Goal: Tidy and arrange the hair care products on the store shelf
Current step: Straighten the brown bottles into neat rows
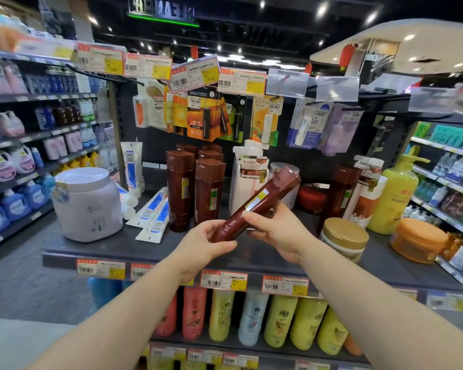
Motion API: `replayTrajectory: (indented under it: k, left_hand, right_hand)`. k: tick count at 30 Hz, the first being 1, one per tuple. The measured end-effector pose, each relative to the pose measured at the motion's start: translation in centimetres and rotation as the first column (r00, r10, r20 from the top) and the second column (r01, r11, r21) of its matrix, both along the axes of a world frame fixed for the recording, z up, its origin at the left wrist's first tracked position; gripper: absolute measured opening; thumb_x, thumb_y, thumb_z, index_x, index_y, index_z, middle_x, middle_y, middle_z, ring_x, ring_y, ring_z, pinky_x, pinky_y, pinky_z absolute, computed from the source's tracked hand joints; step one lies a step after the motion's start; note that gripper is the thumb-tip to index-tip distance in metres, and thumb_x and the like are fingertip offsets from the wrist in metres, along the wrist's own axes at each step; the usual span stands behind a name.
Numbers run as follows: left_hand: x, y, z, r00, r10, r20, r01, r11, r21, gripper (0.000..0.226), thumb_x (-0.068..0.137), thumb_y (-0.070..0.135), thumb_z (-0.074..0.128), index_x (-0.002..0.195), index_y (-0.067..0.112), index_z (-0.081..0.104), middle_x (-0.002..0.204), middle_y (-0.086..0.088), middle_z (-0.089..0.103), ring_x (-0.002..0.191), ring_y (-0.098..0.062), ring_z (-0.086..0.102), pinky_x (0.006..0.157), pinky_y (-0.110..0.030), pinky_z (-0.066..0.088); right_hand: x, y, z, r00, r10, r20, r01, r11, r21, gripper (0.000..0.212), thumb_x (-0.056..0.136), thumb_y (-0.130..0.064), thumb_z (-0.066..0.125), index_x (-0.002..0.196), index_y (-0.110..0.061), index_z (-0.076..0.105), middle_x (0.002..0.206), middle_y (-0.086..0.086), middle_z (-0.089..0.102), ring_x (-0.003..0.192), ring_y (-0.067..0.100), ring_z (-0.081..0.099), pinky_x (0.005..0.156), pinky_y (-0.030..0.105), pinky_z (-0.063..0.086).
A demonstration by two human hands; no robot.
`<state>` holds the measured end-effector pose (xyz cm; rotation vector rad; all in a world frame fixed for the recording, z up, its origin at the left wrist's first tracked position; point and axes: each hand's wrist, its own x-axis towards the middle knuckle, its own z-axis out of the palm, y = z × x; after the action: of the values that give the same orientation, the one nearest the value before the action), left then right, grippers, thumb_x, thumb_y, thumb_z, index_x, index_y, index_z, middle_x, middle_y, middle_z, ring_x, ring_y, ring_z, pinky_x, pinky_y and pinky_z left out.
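Observation:
Both hands hold one dark brown bottle (262, 201) tilted above the grey shelf (112, 247), its cap up to the right. My left hand (206, 243) grips the bottle's lower end. My right hand (275, 231) grips its middle from below, thumb on the front. Behind it stand several matching brown bottles (195, 188) upright in a group. Another brown bottle (340, 193) stands alone to the right.
A large white tub (87, 204) and loose white-blue tubes (153, 214) lie on the shelf's left. A white pump bottle (249, 177), gold-lidded jar (344, 239), yellow pump bottle (393, 198) and orange jar (418, 240) stand right. Hanging lip balm cards (206, 113) crowd above.

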<state>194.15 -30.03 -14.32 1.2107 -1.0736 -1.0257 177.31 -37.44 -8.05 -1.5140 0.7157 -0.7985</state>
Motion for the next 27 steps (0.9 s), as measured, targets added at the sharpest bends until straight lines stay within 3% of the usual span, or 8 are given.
replayTrajectory:
  k: [5, 9, 12, 17, 19, 21, 23, 27]
  left_hand:
    - [1.6, 1.0, 0.3, 0.990, 0.066, 0.123, -0.066, 0.998, -0.007, 0.053, 0.068, 0.006, 0.084, 0.112, 0.022, 0.058, 0.110, -0.001, 0.071, 0.106, -0.015, 0.066, 0.096, -0.030, 0.049]
    - [4.5, 2.5, 1.1, 0.982, 0.084, 0.171, -0.085, 0.996, 0.000, 0.050, 0.070, 0.006, 0.083, 0.114, 0.017, 0.061, 0.109, -0.002, 0.071, 0.107, -0.014, 0.065, 0.094, -0.028, 0.050]
    - [6.5, 3.7, 1.4, 0.964, 0.063, 0.258, -0.072, 0.997, 0.026, 0.052, 0.072, 0.007, 0.081, 0.117, 0.023, 0.062, 0.106, 0.000, 0.073, 0.104, -0.013, 0.067, 0.096, -0.032, 0.050]
    - [9.3, 5.1, 0.9, 0.927, 0.027, 0.375, -0.035, 0.999, 0.016, 0.049, 0.075, 0.000, 0.078, 0.117, 0.021, 0.063, 0.107, -0.003, 0.073, 0.104, -0.021, 0.068, 0.096, -0.036, 0.051]
    - [10.3, 5.3, 0.6, 0.902, 0.071, 0.425, -0.083, 0.997, 0.008, 0.049, 0.074, -0.001, 0.078, 0.118, 0.015, 0.062, 0.105, -0.004, 0.074, 0.101, -0.022, 0.069, 0.093, -0.037, 0.053]
    - [10.8, 5.4, 0.3, 0.897, 0.133, 0.422, -0.142, 0.990, -0.009, 0.047, 0.074, -0.005, 0.076, 0.115, 0.011, 0.062, 0.103, -0.004, 0.073, 0.098, -0.021, 0.070, 0.089, -0.033, 0.055]
    - [10.8, 5.4, 0.1, 0.882, 0.211, 0.420, -0.215, 0.976, -0.038, 0.045, 0.073, -0.006, 0.077, 0.108, 0.018, 0.062, 0.101, 0.000, 0.073, 0.094, -0.013, 0.070, 0.088, -0.030, 0.055]
    - [11.3, 4.6, -0.8, 0.758, 0.324, 0.566, -0.373, 0.927, -0.032, 0.041, 0.064, 0.020, 0.085, 0.095, 0.031, 0.060, 0.093, 0.010, 0.073, 0.088, -0.005, 0.068, 0.087, -0.031, 0.053]
  right_hand:
    - [2.3, 0.6, 0.5, 1.000, 0.002, -0.010, -0.003, 0.997, -0.071, 0.051, 0.078, -0.010, 0.077, 0.121, -0.014, 0.050, 0.109, 0.007, 0.065, 0.103, 0.023, 0.066, 0.084, 0.035, 0.057]
    - [4.0, 1.2, 0.9, 0.998, 0.051, -0.028, -0.055, 0.984, -0.169, 0.045, 0.080, -0.005, 0.074, 0.114, -0.027, 0.054, 0.112, 0.000, 0.068, 0.107, 0.018, 0.063, 0.088, 0.037, 0.054]
    - [5.9, 2.1, 0.7, 0.994, 0.107, -0.024, -0.109, 0.975, -0.196, 0.044, 0.081, -0.002, 0.071, 0.115, -0.026, 0.055, 0.112, -0.001, 0.068, 0.107, 0.014, 0.064, 0.089, 0.033, 0.053]
    - [8.8, 3.7, 0.1, 0.987, 0.124, -0.101, -0.150, 0.940, -0.306, 0.044, 0.080, -0.006, 0.074, 0.117, -0.025, 0.057, 0.104, -0.009, 0.069, 0.092, -0.005, 0.065, 0.078, 0.013, 0.050]
    - [9.6, 3.9, 0.2, 0.991, 0.079, -0.110, -0.114, 0.923, -0.367, 0.051, 0.077, -0.010, 0.078, 0.120, -0.024, 0.055, 0.101, -0.011, 0.066, 0.084, -0.005, 0.064, 0.076, 0.012, 0.050]
    - [9.9, 3.5, 0.2, 0.997, -0.006, -0.077, -0.025, 0.921, -0.389, 0.057, 0.072, -0.019, 0.083, 0.120, -0.028, 0.052, 0.101, -0.004, 0.060, 0.082, 0.006, 0.059, 0.079, 0.022, 0.053]
    - [9.4, 2.9, 0.4, 0.993, -0.111, -0.037, 0.090, 0.926, -0.366, 0.053, 0.074, -0.024, 0.081, 0.115, -0.029, 0.050, 0.096, -0.005, 0.054, 0.080, 0.007, 0.055, 0.075, 0.022, 0.051]
    - [7.9, 1.5, -0.9, 0.976, -0.217, -0.012, 0.205, 0.939, -0.277, 0.047, 0.078, -0.020, 0.078, 0.114, -0.020, 0.048, 0.089, -0.004, 0.049, 0.076, 0.008, 0.050, 0.065, 0.015, 0.045]
